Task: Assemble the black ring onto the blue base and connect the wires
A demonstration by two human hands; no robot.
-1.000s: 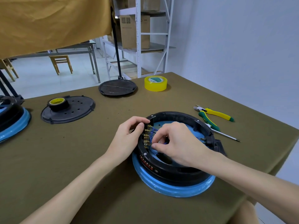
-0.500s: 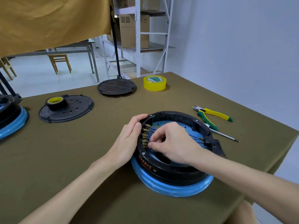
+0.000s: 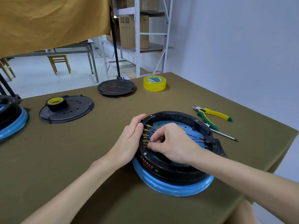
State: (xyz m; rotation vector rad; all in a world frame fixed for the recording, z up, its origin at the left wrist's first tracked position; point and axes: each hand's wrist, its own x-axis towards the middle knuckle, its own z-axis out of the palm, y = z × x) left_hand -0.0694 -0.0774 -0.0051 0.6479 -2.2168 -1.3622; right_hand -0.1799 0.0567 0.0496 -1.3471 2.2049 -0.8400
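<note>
the black ring (image 3: 161, 165), seated on the blue base (image 3: 174, 188), was steadied by the flat, released left hand (image 3: 129, 141) while a blue wire (image 3: 150, 138) was pinched by the right hand (image 3: 171, 141).

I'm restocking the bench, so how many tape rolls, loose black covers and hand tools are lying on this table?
Tape rolls: 2, the yellow tape roll and the black tape roll.
Loose black covers: 2, the perforated cover and the far cover.
Hand tools: 2, the pliers and the screwdriver.
Total: 6

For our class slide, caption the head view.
Left hand steadies black ring on blue base; right hand pinches blue wire.
</note>
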